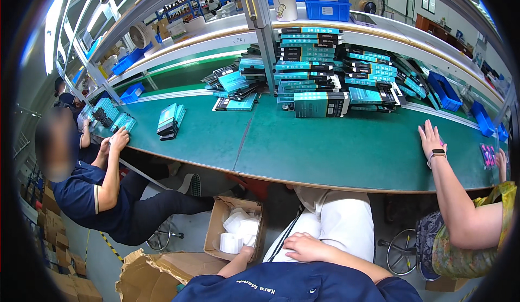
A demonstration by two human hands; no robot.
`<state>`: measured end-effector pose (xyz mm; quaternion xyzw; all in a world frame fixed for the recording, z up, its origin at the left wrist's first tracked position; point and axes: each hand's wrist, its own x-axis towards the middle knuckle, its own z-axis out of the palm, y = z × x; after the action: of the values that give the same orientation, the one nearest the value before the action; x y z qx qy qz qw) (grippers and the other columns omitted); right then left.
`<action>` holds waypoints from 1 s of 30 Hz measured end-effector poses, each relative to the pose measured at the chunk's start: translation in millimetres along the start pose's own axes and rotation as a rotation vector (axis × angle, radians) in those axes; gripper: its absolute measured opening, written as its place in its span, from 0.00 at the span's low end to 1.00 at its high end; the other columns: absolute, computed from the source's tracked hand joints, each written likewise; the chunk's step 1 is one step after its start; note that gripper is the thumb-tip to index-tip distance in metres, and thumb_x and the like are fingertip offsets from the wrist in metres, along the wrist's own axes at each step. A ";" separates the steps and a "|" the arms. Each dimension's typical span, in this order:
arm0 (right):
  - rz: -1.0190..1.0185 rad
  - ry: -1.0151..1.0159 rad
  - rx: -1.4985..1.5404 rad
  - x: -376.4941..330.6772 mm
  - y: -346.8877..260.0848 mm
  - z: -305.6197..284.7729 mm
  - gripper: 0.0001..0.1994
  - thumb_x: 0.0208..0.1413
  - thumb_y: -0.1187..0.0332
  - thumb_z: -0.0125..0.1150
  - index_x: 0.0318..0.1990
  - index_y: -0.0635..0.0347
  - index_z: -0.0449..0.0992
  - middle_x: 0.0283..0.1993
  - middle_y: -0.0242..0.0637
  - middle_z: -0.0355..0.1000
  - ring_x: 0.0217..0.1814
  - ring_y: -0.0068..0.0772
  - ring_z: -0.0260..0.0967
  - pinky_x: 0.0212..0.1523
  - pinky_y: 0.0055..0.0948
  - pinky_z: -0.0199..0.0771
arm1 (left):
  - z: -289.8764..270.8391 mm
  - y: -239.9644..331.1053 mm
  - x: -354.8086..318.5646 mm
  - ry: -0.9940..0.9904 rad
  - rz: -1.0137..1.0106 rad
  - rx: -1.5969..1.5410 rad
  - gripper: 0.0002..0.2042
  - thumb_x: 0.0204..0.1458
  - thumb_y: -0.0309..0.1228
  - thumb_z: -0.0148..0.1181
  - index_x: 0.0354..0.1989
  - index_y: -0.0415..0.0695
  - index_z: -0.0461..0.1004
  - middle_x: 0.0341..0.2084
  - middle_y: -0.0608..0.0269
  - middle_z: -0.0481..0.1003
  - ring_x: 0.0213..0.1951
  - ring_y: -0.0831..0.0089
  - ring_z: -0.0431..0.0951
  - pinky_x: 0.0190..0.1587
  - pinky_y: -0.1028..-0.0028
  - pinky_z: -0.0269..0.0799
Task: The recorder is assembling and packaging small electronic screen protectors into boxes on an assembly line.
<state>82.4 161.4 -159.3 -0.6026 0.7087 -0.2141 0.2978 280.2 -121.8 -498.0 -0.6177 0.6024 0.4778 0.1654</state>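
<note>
Resting palm-down on the person's own white-trousered thigh at 6 o'clock, the right hand (309, 248) lies with fingers loosely spread and its grip holding nothing.

Left hand (246, 253): reaching into the open cardboard box (216, 221) on the floor at 7 o'clock, by the white rolls (238, 231) inside; the fingers are hidden behind the rolls and the sleeve, so whether the grip has closed on one cannot be told.

Counter (336, 150): long, green-topped, curving across the middle of the view.

Stacked boxes (325, 74): teal-and-black flat packages, heaped high at 12 o'clock on the far side of the counter, with looser ones spilling toward 11 and 1 o'clock.

Small stack (170, 120): a few of the same packages, standing alone at 10 o'clock.

Blue bins (444, 91): on the counter at 2 o'clock; more on the shelf above.

Co-worker at 9 o'clock: seated, dark blue shirt, one hand (119, 138) on the counter edge beside teal packages.

Co-worker at 3 o'clock: bare arm with a wristwatch, hand (431, 138) flat on the counter.

Torn carton (146, 275): on the floor at 7 o'clock, near the open cardboard box.
</note>
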 end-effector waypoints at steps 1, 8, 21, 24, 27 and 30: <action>-0.017 -0.005 -0.001 2.0 -4.2 -0.3 0.18 0.60 0.57 0.56 0.52 0.57 0.76 0.57 0.39 0.71 0.64 0.41 0.63 0.64 0.41 0.59 | -4.9 -12.1 9.2 0.006 -0.011 0.020 0.17 0.55 0.25 0.46 0.47 0.25 0.72 0.35 0.45 0.76 0.35 0.56 0.79 0.30 0.58 0.71; 0.033 -0.002 0.008 -3.2 6.5 -0.3 0.18 0.60 0.57 0.56 0.52 0.58 0.76 0.57 0.39 0.71 0.64 0.41 0.62 0.63 0.41 0.59 | 11.8 31.9 -46.4 0.115 0.098 0.290 0.17 0.54 0.28 0.49 0.45 0.26 0.75 0.43 0.43 0.78 0.45 0.53 0.80 0.42 0.62 0.73; -0.011 0.013 0.004 1.8 0.2 2.1 0.18 0.59 0.57 0.57 0.51 0.58 0.76 0.56 0.39 0.72 0.62 0.42 0.63 0.63 0.41 0.60 | 14.6 31.6 -66.6 0.197 0.141 0.621 0.15 0.53 0.31 0.56 0.40 0.29 0.79 0.44 0.40 0.78 0.50 0.51 0.78 0.50 0.61 0.74; 0.012 0.023 0.006 -1.0 2.4 0.6 0.18 0.59 0.58 0.56 0.51 0.58 0.76 0.55 0.38 0.72 0.62 0.42 0.64 0.62 0.41 0.61 | 22.2 43.1 -88.7 0.395 0.173 0.250 0.13 0.51 0.29 0.58 0.37 0.30 0.79 0.41 0.37 0.78 0.48 0.47 0.78 0.51 0.58 0.73; 0.013 0.026 0.006 -1.7 3.4 0.8 0.18 0.59 0.58 0.56 0.51 0.58 0.76 0.55 0.37 0.72 0.61 0.42 0.64 0.61 0.41 0.61 | 22.9 46.1 -93.6 0.536 0.242 0.239 0.11 0.50 0.28 0.58 0.35 0.30 0.77 0.38 0.36 0.77 0.46 0.43 0.77 0.50 0.55 0.73; -0.011 0.025 0.015 0.9 1.6 2.3 0.17 0.59 0.58 0.56 0.51 0.58 0.76 0.55 0.37 0.72 0.61 0.42 0.64 0.61 0.41 0.61 | 10.7 34.5 -76.8 0.611 0.128 0.081 0.10 0.52 0.25 0.57 0.41 0.34 0.73 0.44 0.38 0.73 0.47 0.44 0.75 0.51 0.55 0.72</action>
<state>82.7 161.0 -162.2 -0.6016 0.7074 -0.2285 0.2922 258.9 -76.0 -429.8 -0.6865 0.6803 0.2551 -0.0290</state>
